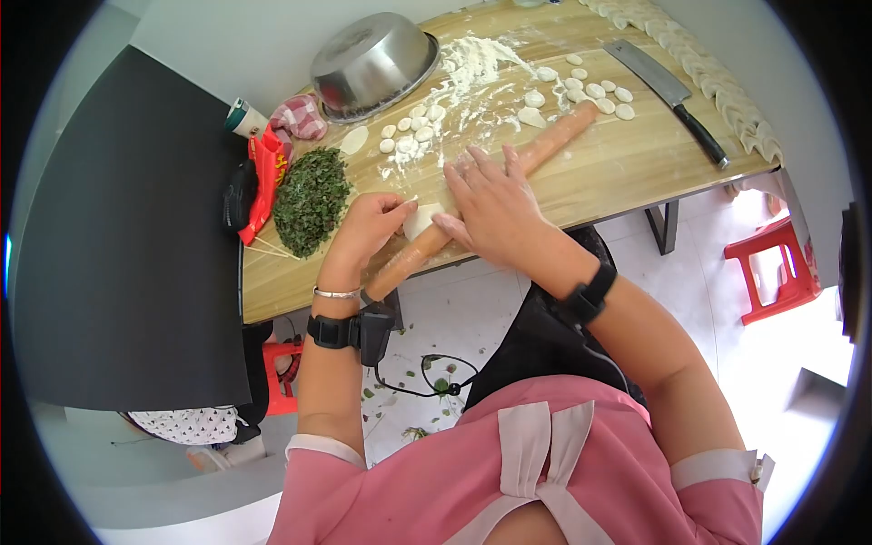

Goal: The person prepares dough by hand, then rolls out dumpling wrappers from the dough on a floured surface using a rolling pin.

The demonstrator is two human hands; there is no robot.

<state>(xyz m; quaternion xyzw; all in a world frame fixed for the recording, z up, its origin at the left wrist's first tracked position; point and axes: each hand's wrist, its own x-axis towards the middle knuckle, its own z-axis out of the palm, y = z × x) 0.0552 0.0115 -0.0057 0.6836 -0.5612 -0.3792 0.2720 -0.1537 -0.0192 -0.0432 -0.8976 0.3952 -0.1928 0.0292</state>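
Observation:
My left hand (372,225) pinches the edge of a small round dough wrapper (423,221) near the table's front edge. Flat on a long wooden rolling pin (556,136) lies my right hand (495,198), its fingers stretched out and spread. The pin runs diagonally, its near end sticking out past the table edge, and it meets the wrapper's right side. Part of the pin is hidden under my right hand. Beyond the hands sit several small dough pieces (422,133) on the left and more floured pieces (595,91) on the right. A rolled-out wrapper (354,140) lies farther left.
Chopped greens (311,202) are heaped at the left, beside a red bag (264,182). An upturned metal bowl (372,64) stands behind, near spilled flour (477,59). A cleaver (649,73) lies at the right, beside a row of folded dumplings (699,68).

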